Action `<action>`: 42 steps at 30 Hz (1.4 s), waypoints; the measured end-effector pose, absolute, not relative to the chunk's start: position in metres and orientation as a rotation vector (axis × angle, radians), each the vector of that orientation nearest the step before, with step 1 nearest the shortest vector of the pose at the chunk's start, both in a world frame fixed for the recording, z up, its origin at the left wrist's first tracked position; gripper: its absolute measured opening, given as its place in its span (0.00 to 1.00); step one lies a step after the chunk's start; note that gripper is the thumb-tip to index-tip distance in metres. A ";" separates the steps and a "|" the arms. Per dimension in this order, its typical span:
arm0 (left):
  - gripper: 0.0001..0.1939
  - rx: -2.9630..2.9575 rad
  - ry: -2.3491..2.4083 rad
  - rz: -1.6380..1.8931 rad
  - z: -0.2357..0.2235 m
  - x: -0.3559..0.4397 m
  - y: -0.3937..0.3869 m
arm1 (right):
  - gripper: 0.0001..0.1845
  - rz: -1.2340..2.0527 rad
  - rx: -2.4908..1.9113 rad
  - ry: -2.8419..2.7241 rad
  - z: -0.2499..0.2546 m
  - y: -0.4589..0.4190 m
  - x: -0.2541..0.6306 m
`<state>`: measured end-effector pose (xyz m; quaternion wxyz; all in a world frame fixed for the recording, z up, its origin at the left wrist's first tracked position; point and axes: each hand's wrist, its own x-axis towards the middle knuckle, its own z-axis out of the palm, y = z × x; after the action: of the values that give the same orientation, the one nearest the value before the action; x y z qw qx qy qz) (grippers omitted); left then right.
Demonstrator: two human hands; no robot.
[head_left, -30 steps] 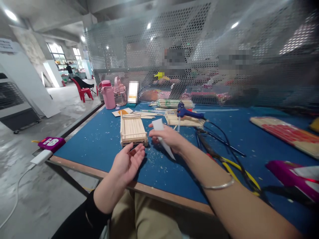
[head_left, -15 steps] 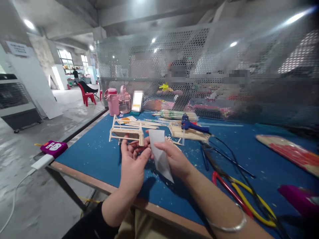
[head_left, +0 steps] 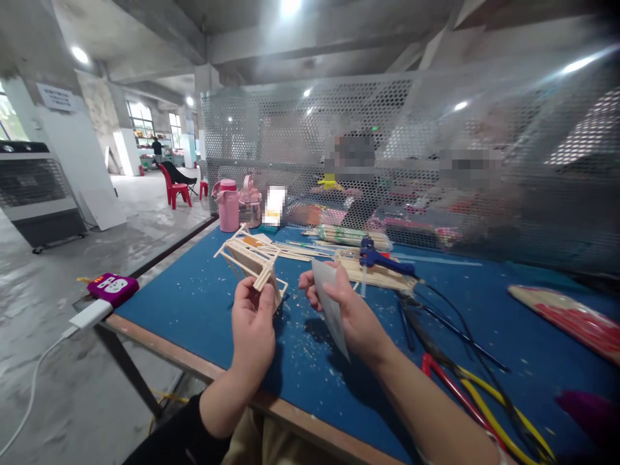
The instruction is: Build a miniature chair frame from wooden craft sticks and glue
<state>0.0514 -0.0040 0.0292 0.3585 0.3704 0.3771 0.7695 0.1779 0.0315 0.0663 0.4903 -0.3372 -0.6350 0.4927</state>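
My left hand (head_left: 254, 323) pinches one end of a small frame built from thin wooden sticks (head_left: 245, 255), which is tilted above the blue table. In my right hand (head_left: 356, 313) is a strip of grey-white sandpaper or stiff paper (head_left: 330, 300), held upright between thumb and fingers. A gap separates the strip from the stick frame. Behind my right hand, a blue glue gun (head_left: 382, 257) rests on a flat wooden stick panel (head_left: 397, 278).
Bundled sticks (head_left: 353, 236) lie by the perforated screen. Pliers with red and yellow handles (head_left: 484, 400) lie at right, near a packet (head_left: 566, 320). A pink flask (head_left: 228, 206) stands at the back left; a purple power socket (head_left: 113, 287) sits at the table's left edge.
The stick frame has turned and tilted in my left hand. My right hand, with the strip, has moved right, away from it. The camera view has shifted slightly.
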 end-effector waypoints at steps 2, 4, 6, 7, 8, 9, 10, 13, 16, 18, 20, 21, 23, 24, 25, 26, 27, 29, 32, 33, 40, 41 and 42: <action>0.14 0.963 0.964 1.969 0.031 0.050 -0.007 | 0.10 1.059 -0.830 -1.594 0.064 0.033 0.180; 0.14 0.947 0.946 1.943 0.033 0.048 -0.010 | 0.09 0.860 -0.823 -1.685 0.063 0.032 0.181; 0.13 0.912 0.915 1.923 0.035 0.047 -0.012 | 0.11 0.576 -0.795 -1.779 0.063 0.028 0.181; 0.13 0.903 0.901 1.910 0.036 0.047 -0.012 | 0.12 0.417 -0.771 -1.818 0.065 0.026 0.182; 0.12 0.899 0.889 1.897 0.036 0.048 -0.013 | 0.14 0.259 -0.742 -1.845 0.066 0.025 0.182; 0.11 0.894 0.872 1.881 0.037 0.049 -0.014 | 0.14 0.116 -0.710 -1.867 0.067 0.023 0.183; 0.10 0.882 0.853 1.870 0.037 0.050 -0.015 | 0.14 -0.001 -0.680 -1.893 0.068 0.021 0.183; 0.09 0.834 0.797 1.854 0.037 0.056 -0.017 | 0.14 -0.198 -0.625 -1.972 0.070 0.018 0.183; 0.09 0.818 0.812 1.854 0.042 0.058 -0.019 | 0.14 -0.264 -0.616 -2.058 0.072 0.019 0.181; 0.08 0.846 0.857 1.840 0.048 0.054 -0.020 | 0.14 -0.239 -0.611 -2.111 0.076 0.020 0.179; 0.08 0.876 0.923 1.794 0.053 0.047 -0.019 | 0.15 -0.143 -0.598 -2.140 0.080 0.019 0.178; 0.09 0.879 0.953 1.766 0.055 0.043 -0.017 | 0.16 -0.068 -0.590 -2.144 0.081 0.019 0.177; 0.15 0.876 0.988 1.722 0.056 0.035 -0.014 | 0.14 0.144 -0.613 -2.111 0.082 0.015 0.175; 0.18 0.886 0.988 1.692 0.056 0.033 -0.013 | 0.13 0.279 -0.655 -2.052 0.082 0.013 0.173; 0.20 0.906 0.984 1.662 0.056 0.031 -0.012 | 0.12 0.427 -0.710 -1.967 0.082 0.011 0.172; 0.21 0.936 0.981 1.637 0.055 0.031 -0.012 | 0.11 0.576 -0.767 -1.871 0.081 0.009 0.170; 0.22 0.971 0.982 1.620 0.054 0.031 -0.014 | 0.10 0.713 -0.819 -1.782 0.081 0.007 0.169; 0.23 1.037 1.003 1.633 0.052 0.034 -0.019 | 0.12 0.909 -0.882 -1.679 0.081 0.005 0.167; 0.22 1.130 1.027 1.722 0.047 0.042 -0.030 | 0.16 1.034 -0.919 -1.638 0.083 0.005 0.166; 0.22 1.172 1.026 1.738 0.044 0.044 -0.034 | 0.17 1.083 -0.925 -1.617 0.084 0.005 0.166; 0.15 1.325 0.905 1.788 0.040 0.051 -0.035 | 0.20 1.396 -0.860 -1.612 0.095 0.010 0.167; 0.14 1.345 0.883 1.792 0.042 0.051 -0.030 | 0.19 1.377 -0.839 -1.617 0.097 0.013 0.167; 0.14 1.364 0.858 1.790 0.043 0.051 -0.024 | 0.19 1.360 -0.816 -1.621 0.100 0.017 0.168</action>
<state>0.0511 -0.0241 0.0433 0.3584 0.5285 0.3326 0.6940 0.1679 0.0166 0.0998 0.4231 -0.3259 -0.6476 0.5435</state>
